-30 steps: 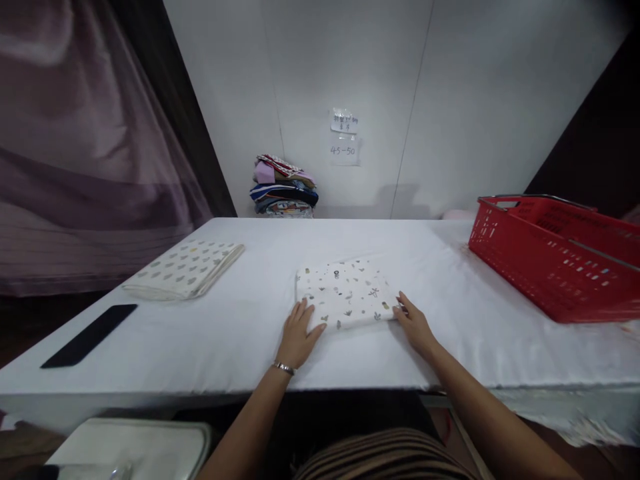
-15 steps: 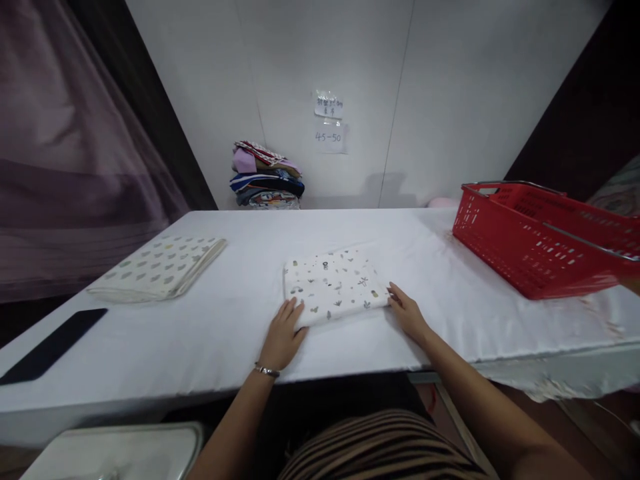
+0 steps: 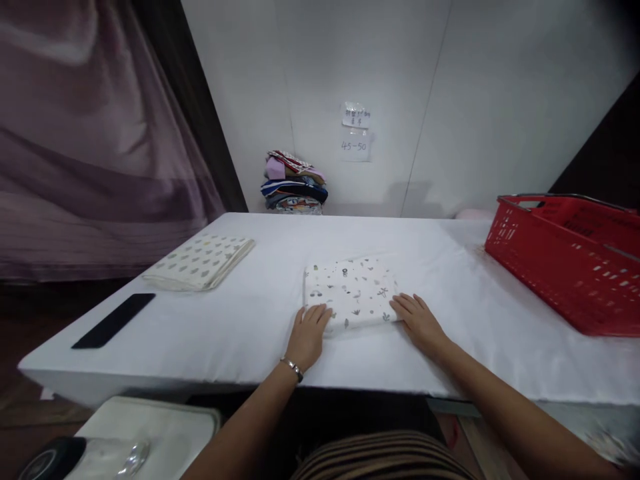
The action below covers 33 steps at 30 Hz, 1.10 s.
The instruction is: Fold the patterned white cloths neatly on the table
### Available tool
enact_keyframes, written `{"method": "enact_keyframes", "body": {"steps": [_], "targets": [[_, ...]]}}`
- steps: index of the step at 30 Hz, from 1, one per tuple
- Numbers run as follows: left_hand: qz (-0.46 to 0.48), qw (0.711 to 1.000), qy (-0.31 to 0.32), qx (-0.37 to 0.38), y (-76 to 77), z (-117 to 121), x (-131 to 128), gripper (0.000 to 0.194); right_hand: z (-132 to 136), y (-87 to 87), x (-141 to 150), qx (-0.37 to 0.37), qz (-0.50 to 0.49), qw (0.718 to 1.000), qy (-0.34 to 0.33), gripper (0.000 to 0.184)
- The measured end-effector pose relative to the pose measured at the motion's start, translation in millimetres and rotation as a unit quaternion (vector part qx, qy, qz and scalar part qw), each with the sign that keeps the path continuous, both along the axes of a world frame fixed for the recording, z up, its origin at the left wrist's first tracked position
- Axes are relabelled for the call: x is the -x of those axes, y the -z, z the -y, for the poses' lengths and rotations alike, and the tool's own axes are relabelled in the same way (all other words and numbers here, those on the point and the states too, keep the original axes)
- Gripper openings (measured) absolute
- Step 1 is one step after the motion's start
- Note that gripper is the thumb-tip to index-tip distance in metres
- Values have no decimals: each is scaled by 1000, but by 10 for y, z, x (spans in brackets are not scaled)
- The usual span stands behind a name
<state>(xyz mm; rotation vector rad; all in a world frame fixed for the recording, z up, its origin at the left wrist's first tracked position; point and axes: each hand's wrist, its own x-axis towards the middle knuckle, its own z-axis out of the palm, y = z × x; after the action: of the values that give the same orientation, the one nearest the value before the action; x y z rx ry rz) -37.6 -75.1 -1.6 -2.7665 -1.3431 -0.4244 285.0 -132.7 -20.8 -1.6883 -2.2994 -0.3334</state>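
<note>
A white cloth with small plant and rainbow prints [image 3: 357, 293] lies folded into a rectangle on the white-covered table [image 3: 240, 340]. My left hand [image 3: 309, 333], wearing a bracelet, rests with its fingers stretched over the cloth's near left corner. At the near right corner, the outstretched fingers of my right hand [image 3: 419, 323] touch the cloth's edge. Both hands press on it from above without gripping. Further left, a second folded cloth, cream with grey leaf-like shapes [image 3: 200, 263], lies by itself.
A red plastic basket [image 3: 555, 267] stands at the right. A dark flat strip [image 3: 115, 321] lies near the left edge. Folded fabrics [image 3: 295, 187] are stacked by the back wall under paper notes [image 3: 356, 133]. Below left, a clear bottle [image 3: 110, 459] lies on a pale stool [image 3: 170, 427].
The camera view has swung left, so everything appears further right. My right fingers have spread from the cloth's side edge to lie flatter over its corner. The cloth stays in place.
</note>
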Motion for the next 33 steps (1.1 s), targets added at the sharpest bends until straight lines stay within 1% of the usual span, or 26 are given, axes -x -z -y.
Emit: {"method": "enact_keyframes", "body": {"steps": [3,7,10,12,14,16,18,20,22,24,26,28,30,31,33], "targets": [[4,999,-5,-31,5,-21,-36,65,-70,15,-12,-43,27,999,-17,53],[5,998,-17,-62,5,-47,-46,58,-124,19,-18,-64,18,997,-32,49],[11,997,-12,-79,-24,-68,-11,50,-139,-28,-27,-72,-6,996,-49,48],[22,996,-3,-86,-78,-85,26,46,-143,-99,-37,-75,-22,995,-58,48],[42,995,12,-90,-167,-107,73,44,-143,-209,-50,-71,-41,994,-66,47],[75,993,32,-89,-293,-137,130,43,-138,-357,-69,-63,-72,993,-74,45],[126,988,50,-80,-456,-181,193,42,-131,-541,-95,-63,-129,987,-76,42],[204,976,51,-56,-657,-239,247,39,-130,-756,-121,-68,-213,972,-64,37],[299,954,32,-11,-888,-309,273,39,-145,-994,-141,-71,-303,949,-45,34],[395,917,9,53,-1131,-382,255,42,-180,-1234,-149,-70,-386,919,-36,35],[493,861,1,124,-1351,-450,201,47,-236,-1443,-150,-69,-469,880,-42,42],[573,799,-1,182,-1506,-515,132,49,-315,-1583,-157,-62,-541,837,-46,48],[622,751,-13,222,-1558,-599,68,50,-428,-1621,-176,-47,-591,804,-31,50],[635,735,-25,239,-1537,-656,39,50,-502,-1596,-190,-34,-610,792,-13,51],[635,717,-61,281,-1401,-813,-23,49,-692,-1462,-210,4,-639,768,39,53]]}}
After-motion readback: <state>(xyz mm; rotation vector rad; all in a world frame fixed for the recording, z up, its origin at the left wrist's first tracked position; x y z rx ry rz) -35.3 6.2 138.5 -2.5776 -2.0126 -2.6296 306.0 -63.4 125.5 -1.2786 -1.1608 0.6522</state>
